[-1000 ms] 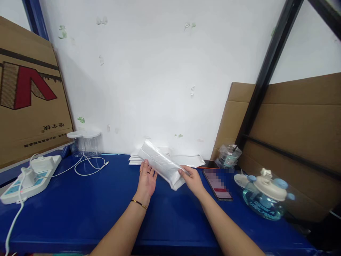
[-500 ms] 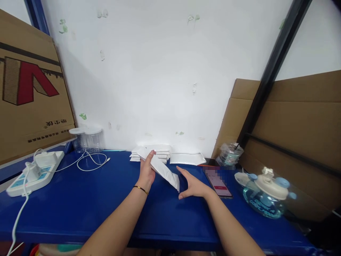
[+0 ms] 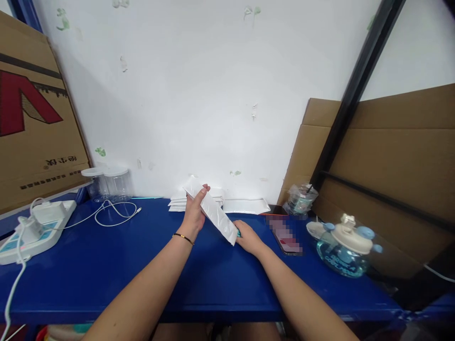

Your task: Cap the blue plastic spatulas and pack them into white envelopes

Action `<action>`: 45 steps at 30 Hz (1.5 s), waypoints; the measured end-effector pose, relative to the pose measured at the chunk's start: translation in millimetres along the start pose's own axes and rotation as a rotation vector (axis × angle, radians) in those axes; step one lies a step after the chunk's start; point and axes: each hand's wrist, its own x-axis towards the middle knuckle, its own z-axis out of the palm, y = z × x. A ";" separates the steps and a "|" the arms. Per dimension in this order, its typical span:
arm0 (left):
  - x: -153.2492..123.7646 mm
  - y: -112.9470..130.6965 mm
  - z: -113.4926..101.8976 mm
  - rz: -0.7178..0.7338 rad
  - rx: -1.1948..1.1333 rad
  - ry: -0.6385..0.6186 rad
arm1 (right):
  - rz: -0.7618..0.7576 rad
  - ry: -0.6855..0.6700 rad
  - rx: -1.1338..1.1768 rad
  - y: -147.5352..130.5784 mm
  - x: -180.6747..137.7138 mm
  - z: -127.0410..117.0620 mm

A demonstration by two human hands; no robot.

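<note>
My left hand [image 3: 195, 208] is closed around the upper part of a long, flat white packet [image 3: 219, 217], thumb on top. The packet is raised over the blue table, slanting down to the right. At its lower right end, my right hand [image 3: 249, 237] has its fingers curled in. A small bit of a teal item [image 3: 238, 232] shows between those fingers and the packet's end; most of it is hidden, and its kind cannot be told. Behind my left hand lies a stack of similar white packets [image 3: 177, 203], with a flat white tray-like packet [image 3: 247, 206] beside it.
To the right are a phone [image 3: 286, 237], a plastic-wrapped cup [image 3: 301, 199] and a blue-tinted bottle [image 3: 343, 253]. On the left stand two clear lidded jars [image 3: 117, 183], a power strip [image 3: 59, 232] and a looped white cable [image 3: 117, 222]. Cardboard [image 3: 398, 180] leans at the right side.
My right hand has moved up to the packet's lower end and closed there; half a second ago it was open and apart from it. Teal now shows at that end. The view has shifted slightly.
</note>
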 end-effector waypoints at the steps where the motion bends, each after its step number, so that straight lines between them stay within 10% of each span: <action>1: 0.6 1.9 0.7 -0.010 -0.008 0.005 | 0.004 0.014 -0.028 0.1 0.5 0.1; 17: 0.7 9.5 4.8 -0.044 -0.073 0.064 | 0.034 0.002 0.116 -16.7 3.4 0.4; 24: 29.7 74.6 4.7 0.118 0.006 0.051 | 0.049 -0.051 -0.179 -14.6 -2.6 -11.9; 30: 41.2 126.0 -20.9 0.451 0.823 -0.151 | -0.001 -0.080 -0.402 -13.6 -7.4 -19.4; 36: 21.7 68.7 -93.1 0.051 1.973 -0.566 | -0.096 -0.080 -0.360 -25.6 -11.9 -16.5; 41: 16.3 38.2 -150.4 -0.088 1.980 -0.741 | -0.116 -0.100 -0.321 -32.9 -12.8 -13.8; 45: 16.0 41.2 -139.7 -0.017 1.838 -0.720 | -0.096 -0.107 -0.292 -36.9 -11.8 -13.2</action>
